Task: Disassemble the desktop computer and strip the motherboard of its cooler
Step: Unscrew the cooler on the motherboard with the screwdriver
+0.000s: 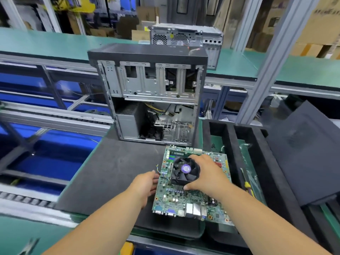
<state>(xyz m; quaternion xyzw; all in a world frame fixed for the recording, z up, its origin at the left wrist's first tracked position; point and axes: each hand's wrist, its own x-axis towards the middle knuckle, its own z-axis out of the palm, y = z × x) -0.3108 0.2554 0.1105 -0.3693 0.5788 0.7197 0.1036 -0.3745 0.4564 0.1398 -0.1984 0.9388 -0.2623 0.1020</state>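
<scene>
While the right hand [207, 173] grips the cooler [184, 171], the open left hand [145, 184] steadies the motherboard [184, 199].

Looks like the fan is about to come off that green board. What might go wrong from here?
Three risks, as I judge it:
1. The thin fan wires at the board's left edge may still be plugged in, so lifting could tear them.
2. The right hand grips the cooler, and a stuck cooler could drag the motherboard up.
3. The left hand only steadies the edge and may slip.

We see bright, even light from overhead, soft shadows, motion blur on the left, bent edges, and hazy background shelves [257, 19].
</scene>
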